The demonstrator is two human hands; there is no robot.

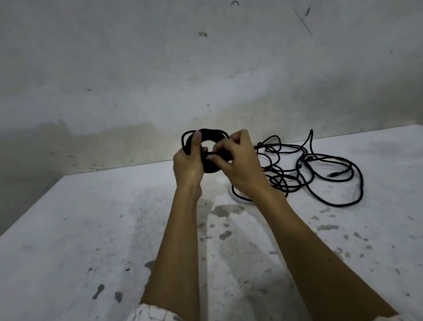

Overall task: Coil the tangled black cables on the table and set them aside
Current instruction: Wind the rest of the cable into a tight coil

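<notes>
Two hands, left hand (188, 163) and right hand (237, 161), grip one coil (212, 135) beside one tangle (309, 167).

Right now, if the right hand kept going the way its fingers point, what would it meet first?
The coil, which the right hand already pinches on its near side. Just past that is the left hand holding the coil's other side. Depth is hard to judge from one view.

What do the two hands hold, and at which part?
Left hand grips the cable coil at its left side; right hand pinches a strand at its lower inner edge.
</notes>
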